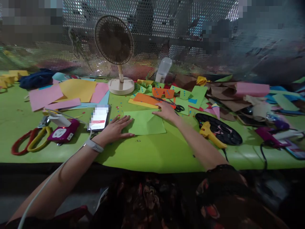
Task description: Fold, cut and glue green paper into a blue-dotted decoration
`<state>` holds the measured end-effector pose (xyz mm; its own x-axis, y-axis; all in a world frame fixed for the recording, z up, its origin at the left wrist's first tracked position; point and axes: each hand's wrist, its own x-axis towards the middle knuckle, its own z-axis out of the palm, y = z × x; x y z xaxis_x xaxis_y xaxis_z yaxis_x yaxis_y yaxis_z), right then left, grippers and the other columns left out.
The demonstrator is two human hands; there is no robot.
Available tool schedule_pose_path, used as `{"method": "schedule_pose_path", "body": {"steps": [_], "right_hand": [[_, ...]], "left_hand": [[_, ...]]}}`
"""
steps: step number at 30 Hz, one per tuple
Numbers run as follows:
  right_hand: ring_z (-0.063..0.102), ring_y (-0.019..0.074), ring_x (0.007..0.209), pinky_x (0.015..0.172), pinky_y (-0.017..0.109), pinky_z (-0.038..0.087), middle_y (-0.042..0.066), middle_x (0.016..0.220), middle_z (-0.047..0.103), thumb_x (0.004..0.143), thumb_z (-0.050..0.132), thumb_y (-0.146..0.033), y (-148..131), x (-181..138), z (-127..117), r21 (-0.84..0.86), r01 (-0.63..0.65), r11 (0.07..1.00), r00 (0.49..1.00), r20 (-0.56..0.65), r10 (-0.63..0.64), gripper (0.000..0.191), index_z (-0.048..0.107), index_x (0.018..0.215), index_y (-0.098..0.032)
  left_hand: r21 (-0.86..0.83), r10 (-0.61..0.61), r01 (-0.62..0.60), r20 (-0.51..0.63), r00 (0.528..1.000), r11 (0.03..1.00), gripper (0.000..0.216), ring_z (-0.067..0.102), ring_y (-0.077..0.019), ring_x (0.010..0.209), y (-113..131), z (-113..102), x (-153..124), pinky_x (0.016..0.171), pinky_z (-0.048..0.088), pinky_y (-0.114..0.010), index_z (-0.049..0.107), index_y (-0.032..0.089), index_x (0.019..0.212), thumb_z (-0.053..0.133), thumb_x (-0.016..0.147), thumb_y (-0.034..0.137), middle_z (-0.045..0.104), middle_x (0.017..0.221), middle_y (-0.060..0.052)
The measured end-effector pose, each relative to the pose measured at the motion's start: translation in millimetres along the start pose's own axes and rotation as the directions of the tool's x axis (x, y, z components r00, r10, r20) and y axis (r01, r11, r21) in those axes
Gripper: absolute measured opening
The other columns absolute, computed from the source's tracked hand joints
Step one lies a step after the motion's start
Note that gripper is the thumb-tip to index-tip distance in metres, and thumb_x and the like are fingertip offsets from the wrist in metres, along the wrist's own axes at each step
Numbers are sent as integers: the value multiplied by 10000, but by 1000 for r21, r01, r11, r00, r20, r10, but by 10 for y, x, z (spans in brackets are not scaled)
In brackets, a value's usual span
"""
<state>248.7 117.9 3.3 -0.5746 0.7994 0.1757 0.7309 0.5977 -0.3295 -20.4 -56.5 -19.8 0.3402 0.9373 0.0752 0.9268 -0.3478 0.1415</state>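
Observation:
A light green sheet of paper (pixel 146 124) lies flat on the table in front of me. My left hand (pixel 116 128) rests palm down at its left edge, fingers spread, with a white band on the wrist. At the sheet's upper right edge is my right hand (pixel 167 111), its fingers apart and nothing visibly held. Its fingertips are close to an orange paper piece (pixel 145 99) and black-handled scissors (pixel 179 108). Whether they touch the scissors I cannot tell. Just behind stand folded orange paper shapes (pixel 163 93) with blue dots.
A fan (pixel 121 86) stands at the back. On the left are a phone (pixel 98 118), a purple power block (pixel 64 132) and large scissors (pixel 30 141). A yellow glue gun (pixel 211 135) lies on a black palette tray (pixel 228 128) at right. Coloured paper (pixel 77 89) is strewn behind.

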Motion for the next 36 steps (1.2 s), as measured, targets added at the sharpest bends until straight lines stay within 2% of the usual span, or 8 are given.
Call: {"method": "schedule_pose_path", "body": {"steps": [6,9,16,20,22,26,31,36], "right_hand": [[593,163,696,655,280,436,26,749,648,744,762,-321,60,-42,-103,283,-91,955,996,25,87,187,721,832,-162],[581,131,549,585,274,463,-6,611,604,723,791,-359,70,-164,-116,529,-248,812,964,54,259,254,640,649,-169],[602,122,448,502,277,545,-25,584,592,849,701,-342,-83,-568,-150,729,-441,523,874,214,437,231,561,742,-194],[624,137,488,541,309,572,-1,632,634,873,651,-258,-180,-764,-102,743,-478,468,854,269,445,118,585,806,-187],[662,165,585,612,349,589,32,712,679,880,635,-272,-192,-871,-108,731,-449,514,872,231,432,97,612,846,-184],[661,251,1021,889,473,547,123,1114,698,896,616,-405,-163,-1134,-258,512,-90,854,973,-136,185,261,671,1028,-188],[568,276,1240,1042,522,447,94,1329,629,814,715,-510,-154,-1325,-315,466,242,851,943,92,-318,477,655,1218,-263],[674,192,851,794,374,537,56,915,732,937,582,-381,-151,-1261,-153,489,171,855,960,112,-256,240,709,820,-214]], "left_hand": [[33,-22,23,-47,999,999,874,218,-282,1500,-30,13,21,1225,100,-483,352,208,1524,427,857,767,302,1602,-115],[32,-25,28,-86,996,999,826,211,-262,1503,-37,-26,23,1232,84,-477,340,218,1527,419,886,734,298,1605,-113],[12,184,-184,-153,971,983,962,201,-289,1503,228,-245,12,1241,82,-495,293,187,1544,634,791,680,242,1620,-134],[-16,265,-269,-126,956,963,578,345,-257,1452,413,-209,66,1225,204,-499,478,196,1446,588,883,268,397,1553,-101],[-105,258,-269,-114,959,957,497,499,-217,1351,447,-158,90,1168,358,-450,584,216,1358,488,878,126,550,1443,-64],[-340,188,-217,-116,975,915,379,673,-206,1134,432,-79,100,1004,541,-387,681,235,1245,479,926,207,693,1261,-56],[-559,112,-163,-124,986,813,272,709,-216,1045,439,-95,84,937,569,-397,749,237,1079,562,927,363,735,1171,-80],[-673,-41,-21,-76,996,739,285,712,-204,898,480,-161,103,774,567,-328,713,207,730,641,878,439,772,916,-63]]}}
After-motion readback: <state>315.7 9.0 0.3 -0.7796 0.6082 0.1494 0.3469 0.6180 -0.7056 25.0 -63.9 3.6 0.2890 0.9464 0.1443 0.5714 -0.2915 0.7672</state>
